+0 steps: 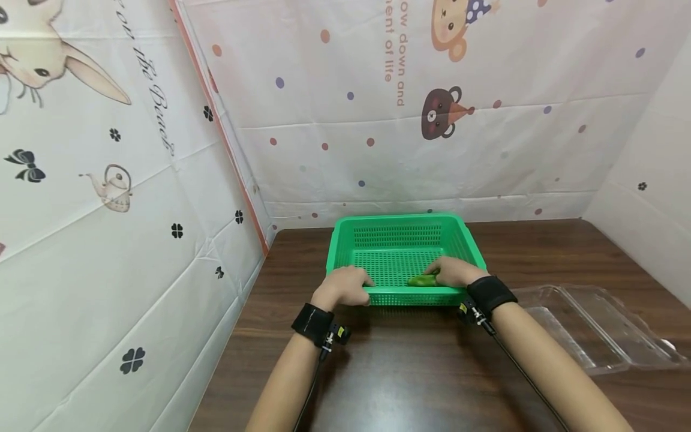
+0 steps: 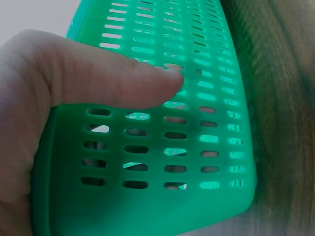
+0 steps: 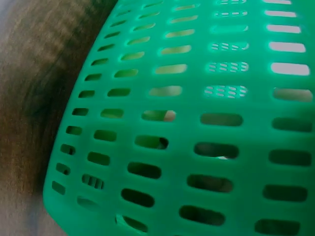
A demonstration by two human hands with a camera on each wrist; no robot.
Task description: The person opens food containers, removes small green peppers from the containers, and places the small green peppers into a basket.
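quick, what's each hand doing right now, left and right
Left hand: grips the near rim of the green basket, thumb on its outer wall.
Right hand: inside the basket on a small green object; whether it grips cannot be told.

light: bright, even, from above | glare: soft sheen on dark brown wooden table (image 1: 410,372), glints on clear plastic clamshell box (image 1: 599,330) | shadows: faint, under forearms | head view: sharp, edges bowed | wrist views: green slotted plastic basket (image 2: 197,147) close, table blurred
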